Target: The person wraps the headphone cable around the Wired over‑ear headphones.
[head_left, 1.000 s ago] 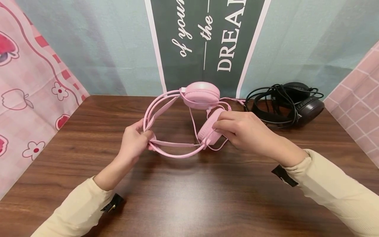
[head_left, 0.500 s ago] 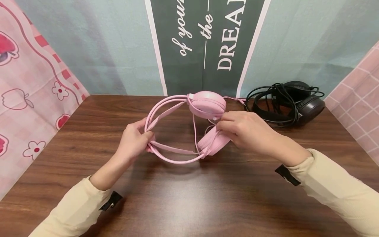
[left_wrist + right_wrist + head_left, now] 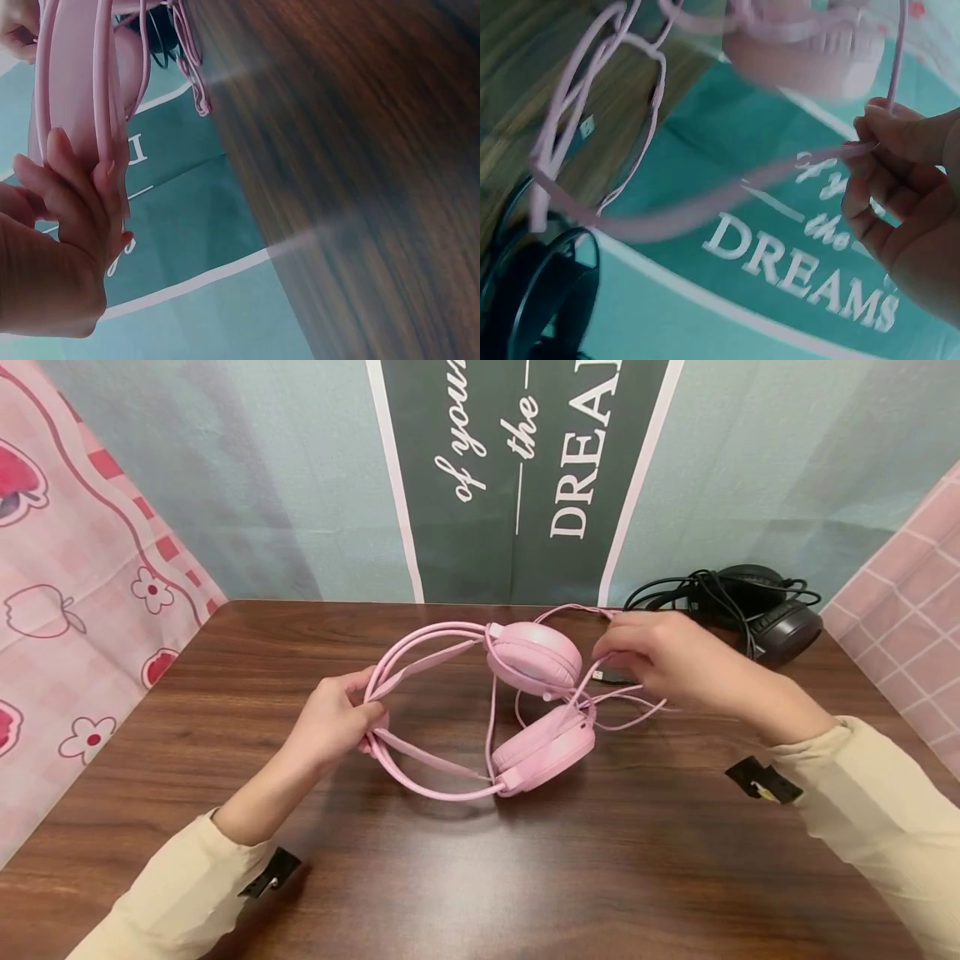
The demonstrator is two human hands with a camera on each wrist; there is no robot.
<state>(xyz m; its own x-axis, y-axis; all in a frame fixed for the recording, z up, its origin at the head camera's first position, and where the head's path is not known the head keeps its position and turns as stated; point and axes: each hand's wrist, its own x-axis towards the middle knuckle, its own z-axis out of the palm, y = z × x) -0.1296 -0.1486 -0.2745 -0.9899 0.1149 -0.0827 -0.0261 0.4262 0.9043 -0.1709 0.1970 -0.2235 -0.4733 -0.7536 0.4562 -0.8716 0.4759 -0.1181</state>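
Pink headphones point(image 3: 543, 747) are held up over the wooden table with their earcups toward the right. My left hand point(image 3: 333, 718) grips the top of the headband at its left end; in the left wrist view the fingers point(image 3: 71, 184) wrap the band's two tubes. Beside the earcups, my right hand point(image 3: 660, 656) pinches the pink cable point(image 3: 780, 172) between thumb and fingertips. The cable sags in a loop from that pinch and runs on toward the table. More of it hangs looped around the earcups.
Black headphones point(image 3: 783, 631) with a bundled black cable lie at the table's back right. A USB plug point(image 3: 597, 676) shows near the right hand. A curtain with a lettered green panel point(image 3: 517, 485) stands behind the wooden table point(image 3: 450, 877).
The pink headphones have come lower and nearer, swinging slightly right. My right hand has left the lower earcup, moved right, and now pulls the pink cable outward.
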